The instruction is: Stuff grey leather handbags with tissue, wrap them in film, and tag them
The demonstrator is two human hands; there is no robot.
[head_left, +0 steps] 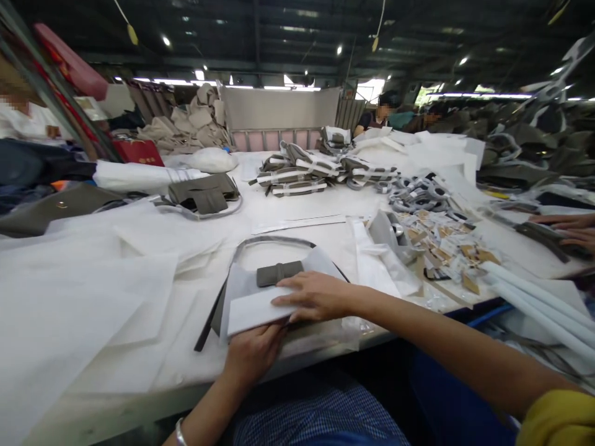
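A dark grey-green bag (216,317) lies on the table in front of me, with its long strap (242,243) curving behind it. White tissue paper (239,280) covers much of it, leaving a flap tab (279,273) exposed. Across the front is a flat white padding sheet (255,310), perhaps foam or folded paper. My left hand (258,350) grips its near edge, some fingers hidden underneath. Stretched over the sheet's right end, the fingers of my right hand (318,297) lie flat and slightly apart, close to the tab.
Loose white sheets (93,297) spread across the left. Another bag (204,195) sits behind them. Stacked wrapped bags (297,170), coiled straps (421,195) and small tags (446,241) occupy the back and right. White rolls (539,297) lie right, near a co-worker's hands (576,229).
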